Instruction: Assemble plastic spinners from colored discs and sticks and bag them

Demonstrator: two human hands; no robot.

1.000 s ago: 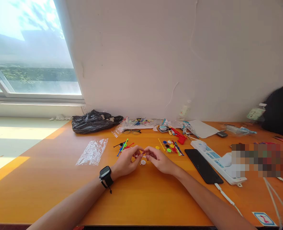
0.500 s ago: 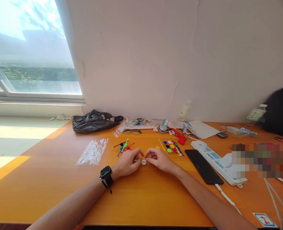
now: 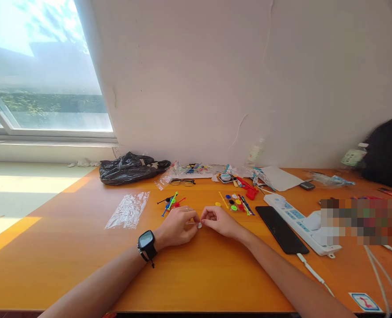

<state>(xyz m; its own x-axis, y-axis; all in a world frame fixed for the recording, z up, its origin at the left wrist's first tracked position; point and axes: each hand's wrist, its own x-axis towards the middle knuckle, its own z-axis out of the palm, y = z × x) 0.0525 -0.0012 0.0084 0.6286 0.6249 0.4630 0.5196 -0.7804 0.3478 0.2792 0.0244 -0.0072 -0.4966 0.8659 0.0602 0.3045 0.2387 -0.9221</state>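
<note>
A small white round plastic piece sits between my fingertips over the middle of the table. My left hand, with a black watch on its wrist, is closed in a pinch at the piece's left side. From the right, my right hand pinches at the same piece, and its fingers partly cover it. Behind my left hand lies a small pile of coloured plastic sticks and discs. Beyond my right hand is another group of coloured discs with thin sticks beside them.
A clear plastic bag lies at left, with a black bag behind it. Glasses and a red toy gun are farther back. At right are a black phone and a white power strip with cables.
Both hands have closed in on the white piece, which was more exposed between them before. My left fingertips have shifted slightly right and now cover part of it.
</note>
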